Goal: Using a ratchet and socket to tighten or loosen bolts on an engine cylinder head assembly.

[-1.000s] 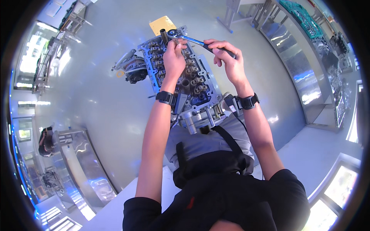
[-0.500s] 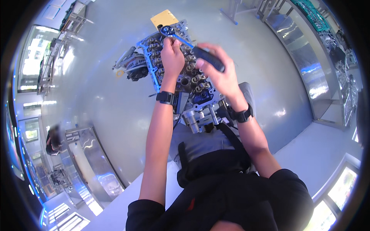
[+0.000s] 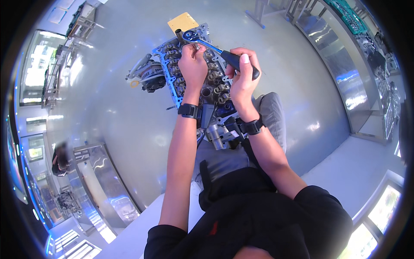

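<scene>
Right hand [image 3: 242,77] closed around black handle of ratchet wrench [image 3: 214,48], left hand [image 3: 192,64] pinching – it seems – its head end, above engine cylinder head [image 3: 202,82], yellow card [image 3: 183,21] behind.

Glossy metal ratchet wrench [image 3: 202,41] with matt black grip; dull grey metal engine head [image 3: 189,71]; polished floor [image 3: 108,108]
</scene>
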Motion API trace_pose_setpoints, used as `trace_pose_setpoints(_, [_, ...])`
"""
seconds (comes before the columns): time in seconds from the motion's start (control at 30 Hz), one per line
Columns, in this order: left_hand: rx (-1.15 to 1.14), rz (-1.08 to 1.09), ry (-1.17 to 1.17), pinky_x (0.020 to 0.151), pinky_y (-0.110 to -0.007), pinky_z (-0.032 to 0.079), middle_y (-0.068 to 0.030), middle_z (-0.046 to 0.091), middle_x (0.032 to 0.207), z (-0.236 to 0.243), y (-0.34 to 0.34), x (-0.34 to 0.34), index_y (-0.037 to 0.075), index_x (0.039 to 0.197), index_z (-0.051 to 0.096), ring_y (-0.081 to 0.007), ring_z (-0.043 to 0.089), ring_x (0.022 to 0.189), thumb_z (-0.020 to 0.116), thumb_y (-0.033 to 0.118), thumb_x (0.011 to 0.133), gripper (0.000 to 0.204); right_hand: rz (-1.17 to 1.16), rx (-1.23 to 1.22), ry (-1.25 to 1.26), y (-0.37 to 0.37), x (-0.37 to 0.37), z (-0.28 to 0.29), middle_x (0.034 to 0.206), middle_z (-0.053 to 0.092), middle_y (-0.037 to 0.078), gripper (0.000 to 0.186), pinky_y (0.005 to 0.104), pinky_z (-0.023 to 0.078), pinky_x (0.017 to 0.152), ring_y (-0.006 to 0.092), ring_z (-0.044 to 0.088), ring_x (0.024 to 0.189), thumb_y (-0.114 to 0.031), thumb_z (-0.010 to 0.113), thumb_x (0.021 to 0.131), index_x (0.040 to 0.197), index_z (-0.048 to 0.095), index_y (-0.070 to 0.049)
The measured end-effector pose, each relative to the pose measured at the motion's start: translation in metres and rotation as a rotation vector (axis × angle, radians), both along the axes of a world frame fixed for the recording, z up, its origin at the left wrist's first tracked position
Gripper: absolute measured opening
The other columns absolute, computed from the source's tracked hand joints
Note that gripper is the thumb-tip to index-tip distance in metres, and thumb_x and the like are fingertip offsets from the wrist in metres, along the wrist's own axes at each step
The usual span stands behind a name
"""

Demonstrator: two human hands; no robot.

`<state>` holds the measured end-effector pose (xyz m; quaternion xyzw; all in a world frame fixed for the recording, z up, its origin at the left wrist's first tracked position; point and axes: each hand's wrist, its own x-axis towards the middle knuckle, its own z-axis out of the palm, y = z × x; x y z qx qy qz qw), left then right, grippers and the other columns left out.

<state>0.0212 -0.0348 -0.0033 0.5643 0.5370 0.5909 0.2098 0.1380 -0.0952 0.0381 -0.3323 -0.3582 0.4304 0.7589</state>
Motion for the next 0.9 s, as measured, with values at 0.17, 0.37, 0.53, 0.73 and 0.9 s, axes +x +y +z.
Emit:
trace_pose_setpoints(0.17, [0.079,0.027,0.007,0.069,-0.028,0.051,-0.0126,0.069,0.084,-0.005,0.005,-0.002,-0.002,0.093,0.057,-0.0167,0.067,0.076,0.059,0.006,0.091,0.008,0.013,-0.108,0.087,0.003,-0.008,-0.002,0.066,0.053,0.005,0.025,0.0244,0.037,0.047,0.0101,0.046,0.050,-0.025,0.050,0.095,0.098,0.055,-0.001])
trace_pose_setpoints(0.37, [-0.009,-0.027,0.163,0.076,-0.032,0.051,-0.0126,0.070,0.088,0.005,0.003,-0.004,-0.001,0.100,0.057,-0.0231,0.069,0.083,0.048,0.004,0.095,0.011,0.095,-0.141,0.224,0.013,0.001,0.001,0.060,0.050,0.002,0.023,0.0237,0.034,0.045,0.0080,0.042,0.047,-0.024,0.052,0.094,0.098,0.057,-0.002])
trace_pose_setpoints(0.53, [0.036,-0.020,0.132,0.074,-0.033,0.053,-0.0137,0.071,0.090,0.001,0.004,-0.004,-0.002,0.099,0.058,-0.0249,0.070,0.085,0.049,0.003,0.094,0.011,0.094,-0.138,0.314,0.016,0.006,0.000,0.057,0.047,0.002,0.023,0.0258,0.036,0.045,0.0097,0.039,0.045,-0.024,0.051,0.094,0.097,0.056,-0.002])
trace_pose_setpoints(0.73, [0.111,-0.010,0.096,0.071,-0.030,0.053,-0.0144,0.070,0.086,-0.012,0.009,-0.006,-0.002,0.095,0.057,-0.0225,0.070,0.081,0.057,0.006,0.092,0.009,0.043,-0.110,0.363,0.015,0.007,-0.001,0.054,0.043,0.000,0.020,0.0260,0.036,0.046,0.0091,0.037,0.045,-0.021,0.052,0.094,0.098,0.055,-0.002])
trace_pose_setpoints(0.9, [0.058,0.019,0.089,0.062,-0.030,0.051,-0.0120,0.068,0.078,-0.017,0.008,-0.007,-0.002,0.090,0.054,-0.0194,0.067,0.067,0.064,0.008,0.089,0.015,0.007,-0.093,0.399,0.015,-0.002,-0.002,0.054,0.041,-0.001,0.019,0.0262,0.037,0.048,0.0087,0.036,0.045,-0.021,0.055,0.094,0.099,0.054,-0.002])
